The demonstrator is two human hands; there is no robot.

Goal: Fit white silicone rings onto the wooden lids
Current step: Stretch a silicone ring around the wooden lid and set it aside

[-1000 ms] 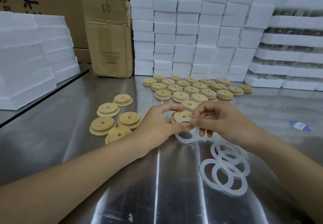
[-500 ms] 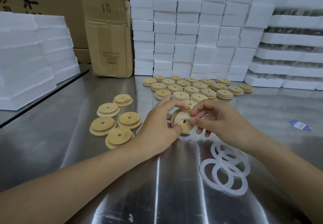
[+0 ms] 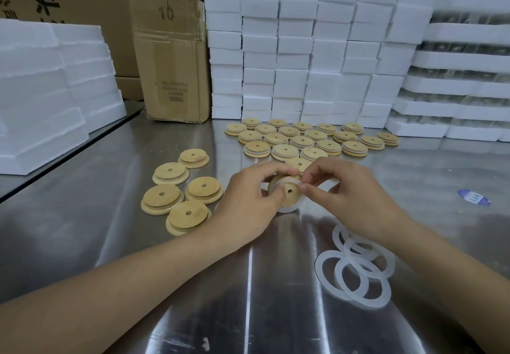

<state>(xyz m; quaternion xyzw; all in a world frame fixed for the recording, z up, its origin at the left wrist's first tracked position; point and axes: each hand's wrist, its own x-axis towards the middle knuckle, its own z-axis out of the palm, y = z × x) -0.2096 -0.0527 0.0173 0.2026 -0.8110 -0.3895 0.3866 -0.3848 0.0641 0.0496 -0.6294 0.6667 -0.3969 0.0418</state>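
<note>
Silicone ring (image 3: 288, 210) sits only partly on the wooden lid (image 3: 287, 197), which the left hand (image 3: 248, 204) holds tilted up on edge over the steel table (image 3: 193, 284). The lid's stepped face and centre hole are turned toward the person. The left hand's fingers curl round the lid's left rim and grip it. The right hand (image 3: 353, 196) reaches in from the lid's right, thumb and forefinger (image 3: 303, 187) closed in a pinch on the silicone ring at the lid's upper right edge; its other fingers are loosely curled and hold nothing.

What matters is where the slack lies. The ring's upper arc hugs the step, while its lower arc hangs free below the lid's bottom edge (down and to the left of the pinch). The right hand is the nearer one to that loose arc, so it would likely have to work the ring downward round the rim while the left hand steadies or turns the lid.

Loose rings (image 3: 356, 268) lie overlapping to the lid's right, nearer the person. Five bare lids (image 3: 161, 196) lie to its left. Rows of ringed lids (image 3: 311, 138) lie beyond it.
</note>
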